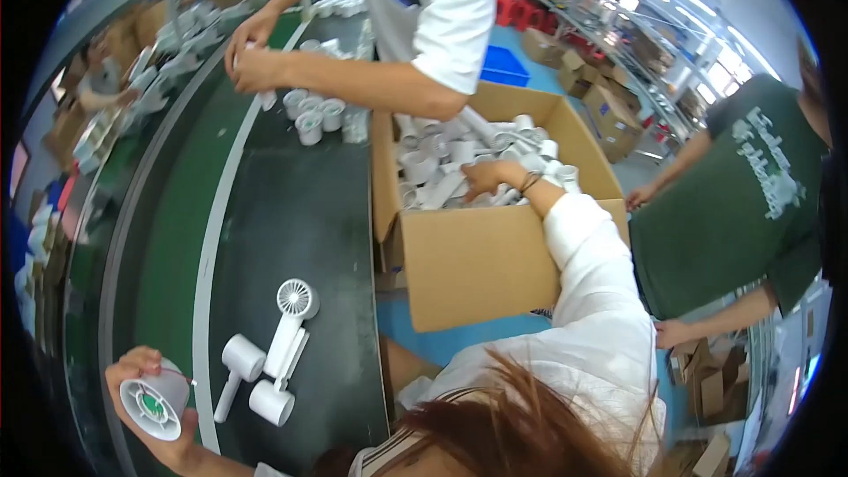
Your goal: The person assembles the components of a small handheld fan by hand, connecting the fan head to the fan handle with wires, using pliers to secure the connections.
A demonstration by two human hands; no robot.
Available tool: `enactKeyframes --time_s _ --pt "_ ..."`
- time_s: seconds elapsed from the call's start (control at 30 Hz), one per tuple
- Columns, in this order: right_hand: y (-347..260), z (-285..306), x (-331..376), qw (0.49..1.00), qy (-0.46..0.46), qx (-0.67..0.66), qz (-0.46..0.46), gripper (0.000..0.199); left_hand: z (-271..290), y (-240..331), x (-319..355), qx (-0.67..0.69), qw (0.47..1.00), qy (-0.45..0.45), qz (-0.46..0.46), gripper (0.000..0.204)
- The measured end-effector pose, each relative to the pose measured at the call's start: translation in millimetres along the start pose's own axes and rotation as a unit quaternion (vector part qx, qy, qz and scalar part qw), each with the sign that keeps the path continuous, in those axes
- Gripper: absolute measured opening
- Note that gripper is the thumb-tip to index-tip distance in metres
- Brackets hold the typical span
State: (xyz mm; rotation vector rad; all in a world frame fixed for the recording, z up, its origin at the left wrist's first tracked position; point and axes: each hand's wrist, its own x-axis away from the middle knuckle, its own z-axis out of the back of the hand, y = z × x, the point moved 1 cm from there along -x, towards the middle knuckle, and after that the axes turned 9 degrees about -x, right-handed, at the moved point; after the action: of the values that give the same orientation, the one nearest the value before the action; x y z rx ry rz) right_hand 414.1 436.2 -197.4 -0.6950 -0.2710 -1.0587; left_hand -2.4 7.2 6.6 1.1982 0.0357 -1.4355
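At the lower left my left hand (146, 371) is wrapped round a white cylindrical fan housing (157, 406), its open end showing a green circuit board and a thin red wire. My right hand (490, 179) reaches into a large cardboard box (481, 265) full of loose white plastic fan parts (424, 159). Its fingers are curled over one of these parts, their tips partly hidden. On the dark bench between my hands lie a white handheld fan (298, 300) with a round grille and white T-shaped pieces (244, 358), each a cylinder with a handle.
Across the bench, a person in a white T-shirt (450, 26) works with both hands over several upright white housings (309, 124). A green conveyor belt (168, 238) runs along the left. Another person in a dark green shirt (733, 194) stands right of the box.
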Motion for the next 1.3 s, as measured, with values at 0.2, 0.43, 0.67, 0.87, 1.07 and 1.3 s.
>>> enactKeyframes --time_s 0.2,0.43,0.67,0.87,1.07,1.3 --pt "48.4 22.7 45.4 0.999 -0.016 0.035 0.001 0.083 -38.2 8.4 41.6 0.053 0.997 -0.006 0.061 0.069" --pt "49.7 23.5 58.7 0.996 -0.014 0.083 -0.02 0.102 -47.3 16.7 38.1 0.111 0.993 0.032 0.023 0.058" --pt "100.9 15.9 27.2 0.986 0.023 0.154 0.059 0.105 -51.7 13.0 35.8 0.145 0.989 0.027 0.004 0.064" --pt "44.8 21.9 46.1 0.992 0.065 -0.013 0.11 0.094 -38.8 14.9 41.8 0.142 0.989 0.028 -0.009 0.063" --pt "56.0 11.8 33.5 0.989 0.031 -0.071 0.128 0.065 -39.9 17.8 36.6 0.13 0.99 0.043 -0.024 0.057" --pt "53.3 0.3 22.1 0.98 0.083 -0.162 0.079 0.048 -35.7 20.0 43.6 0.126 0.99 0.038 -0.051 0.059"
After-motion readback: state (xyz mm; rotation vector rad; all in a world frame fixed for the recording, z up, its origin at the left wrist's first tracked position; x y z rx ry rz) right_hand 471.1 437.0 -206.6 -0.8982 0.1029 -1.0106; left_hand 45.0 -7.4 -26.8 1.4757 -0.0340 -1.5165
